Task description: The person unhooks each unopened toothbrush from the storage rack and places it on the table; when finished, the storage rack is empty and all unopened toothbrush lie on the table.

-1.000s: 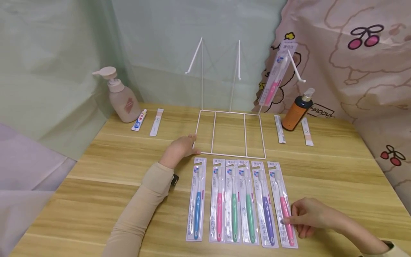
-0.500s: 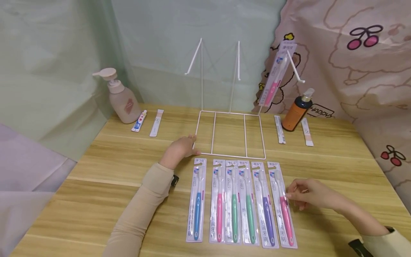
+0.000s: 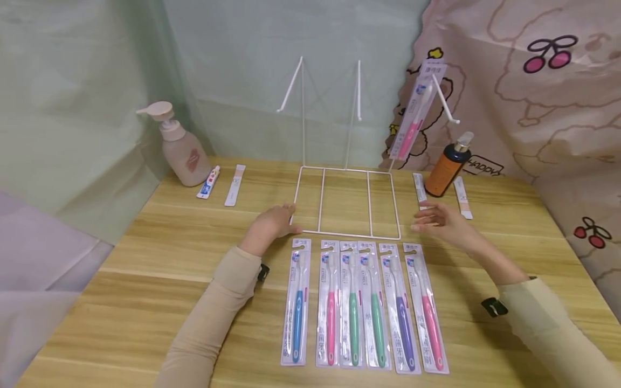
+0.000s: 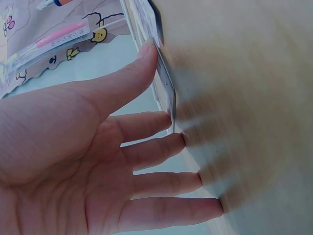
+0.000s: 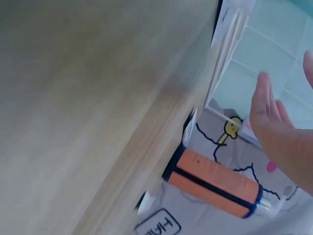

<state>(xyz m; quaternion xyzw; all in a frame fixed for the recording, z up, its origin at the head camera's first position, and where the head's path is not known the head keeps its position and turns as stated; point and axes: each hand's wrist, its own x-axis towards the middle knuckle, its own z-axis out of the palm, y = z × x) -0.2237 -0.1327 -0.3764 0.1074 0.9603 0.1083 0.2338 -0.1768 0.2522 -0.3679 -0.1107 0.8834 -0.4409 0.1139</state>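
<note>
My left hand [image 3: 274, 222] touches the front-left corner of a white wire display rack [image 3: 370, 205]; its fingers look straight and spread in the left wrist view. To the right of the rack, my right hand [image 3: 443, 223] hovers above the table with relaxed fingers and holds nothing. Several packaged toothbrushes lie in a row in front of the rack, from a blue toothbrush [image 3: 298, 318] at the left, past a purple toothbrush [image 3: 404, 323], to a pink toothbrush [image 3: 430, 323] at the right. Another packaged pink toothbrush [image 3: 411, 129] hangs on the rack's right hook.
A pump bottle [image 3: 186, 156], a small toothpaste tube [image 3: 208, 182] and a flat sachet [image 3: 235, 186] are at the back left. An orange bottle [image 3: 443, 172] stands at the back right between two sachets; the right-hand sachet [image 3: 463, 198] lies beside it. Curtains surround the table.
My right hand has left the rightmost pink toothbrush and moved away from me, up beside the rack's right side. The left hand and the toothbrushes have stayed put.
</note>
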